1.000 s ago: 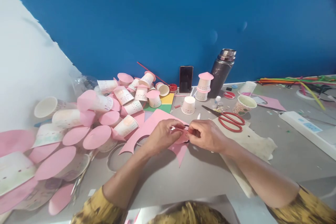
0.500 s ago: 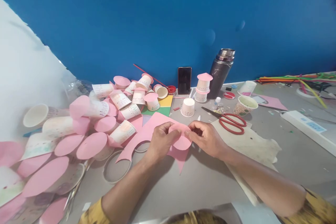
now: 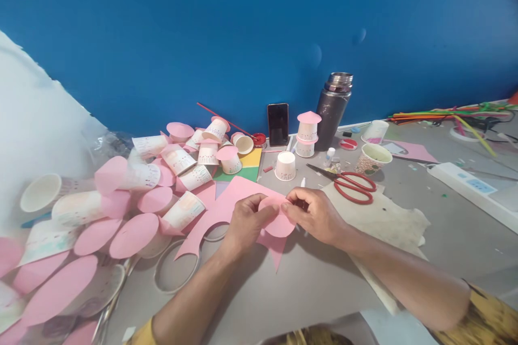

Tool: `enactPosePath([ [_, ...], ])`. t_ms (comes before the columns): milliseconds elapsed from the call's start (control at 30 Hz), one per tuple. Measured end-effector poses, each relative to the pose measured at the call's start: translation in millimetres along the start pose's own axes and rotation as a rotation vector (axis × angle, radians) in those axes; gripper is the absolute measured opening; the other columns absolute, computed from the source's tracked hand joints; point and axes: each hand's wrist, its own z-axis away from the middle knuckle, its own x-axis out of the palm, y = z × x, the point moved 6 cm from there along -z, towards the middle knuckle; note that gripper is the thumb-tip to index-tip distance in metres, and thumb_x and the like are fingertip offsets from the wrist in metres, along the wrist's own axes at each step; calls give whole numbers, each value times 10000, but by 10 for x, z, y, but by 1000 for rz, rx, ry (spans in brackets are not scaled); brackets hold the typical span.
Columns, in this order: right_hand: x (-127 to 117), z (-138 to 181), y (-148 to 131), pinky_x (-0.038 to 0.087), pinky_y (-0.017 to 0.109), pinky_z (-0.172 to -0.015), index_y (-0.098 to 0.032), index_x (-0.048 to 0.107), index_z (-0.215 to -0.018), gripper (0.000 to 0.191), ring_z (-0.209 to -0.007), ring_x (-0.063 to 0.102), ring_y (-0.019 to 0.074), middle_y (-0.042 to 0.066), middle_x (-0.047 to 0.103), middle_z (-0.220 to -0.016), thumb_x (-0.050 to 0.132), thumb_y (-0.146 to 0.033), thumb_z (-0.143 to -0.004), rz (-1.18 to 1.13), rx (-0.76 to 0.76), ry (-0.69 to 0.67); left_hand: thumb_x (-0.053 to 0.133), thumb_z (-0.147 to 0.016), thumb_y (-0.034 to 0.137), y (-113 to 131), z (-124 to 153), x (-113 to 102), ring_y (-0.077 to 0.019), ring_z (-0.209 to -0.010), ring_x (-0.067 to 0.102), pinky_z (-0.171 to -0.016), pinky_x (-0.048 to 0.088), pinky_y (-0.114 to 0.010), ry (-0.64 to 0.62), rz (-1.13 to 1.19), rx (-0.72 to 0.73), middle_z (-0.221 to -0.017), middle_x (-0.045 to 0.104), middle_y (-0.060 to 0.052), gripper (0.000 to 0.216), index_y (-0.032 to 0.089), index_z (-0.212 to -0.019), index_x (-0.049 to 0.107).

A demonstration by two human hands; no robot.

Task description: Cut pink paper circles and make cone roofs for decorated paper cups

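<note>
Table (image 3: 311, 285): upturned cup (image 3: 285, 167) beyond pink disc (image 3: 277, 226)

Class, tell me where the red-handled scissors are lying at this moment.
In the head view, the red-handled scissors lie right of centre, beyond the right hand and just in front of the patterned cup.

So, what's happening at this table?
A person is holding a small pink disc with both hands, the left hand and the right hand pinching it near its upper part. Beneath lies a pink sheet with round pieces cut out. A heap of paper cups, many with pink tops, lies to the left. One upside-down cup without a pink top stands beyond the hands. Scissors lie to the right, partly on a pale cloth.
</note>
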Motion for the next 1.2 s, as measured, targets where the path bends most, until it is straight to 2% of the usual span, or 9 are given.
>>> enactPosePath([
  [133,-1,2,-12,354,242,-502,-221,511,-631,267,-515,473,116,-30,598,-555,627,-324,-848,32,-19,0,778,-679,348,42,-9,-4,-130,-618,523,-546,371,-228,-34,-33,-6,-668,617,-1,210,160,-715,691],
  [233,1,7,-29,351,236,-503,-214,514,-633,275,-526,463,112,-31,588,-565,629,-334,-852,41,-20,-10,782,-682,354,51,-18,-15,-123,-614,512,-544,363,-225,-50,-51,-4,-659,612,3,218,158,-702,687],
  [467,-55,7,-52,398,245,-544,-199,633,-777,145,-582,501,124,-19,622,-668,603,-324,-844,-36,-18,-17,834,-660,385,-59,-57,-44,-121,-599,512,-570,388,-247,-30,111,-58,-644,609,0,293,155,-707,660],
  [700,-88,5,-46,379,246,-532,-199,628,-756,110,-557,478,117,-34,592,-622,573,-273,-816,-46,-13,16,853,-664,426,-85,-77,-71,-120,-611,498,-569,381,-248,-22,57,-36,-647,597,-1,319,150,-726,706],
  [933,-82,6,-32,381,246,-530,-200,632,-759,106,-553,478,116,-32,601,-631,575,-270,-816,-45,-10,11,838,-680,420,-79,-84,-72,-106,-608,461,-547,352,-231,-17,41,-33,-630,559,15,309,154,-677,681],
  [1200,-78,2,-42,375,255,-537,-201,614,-732,169,-572,479,121,-29,585,-635,559,-315,-844,-34,-2,8,878,-645,453,-113,-91,-68,-121,-613,503,-574,393,-249,-37,72,-37,-652,622,-10,346,146,-718,738],
])
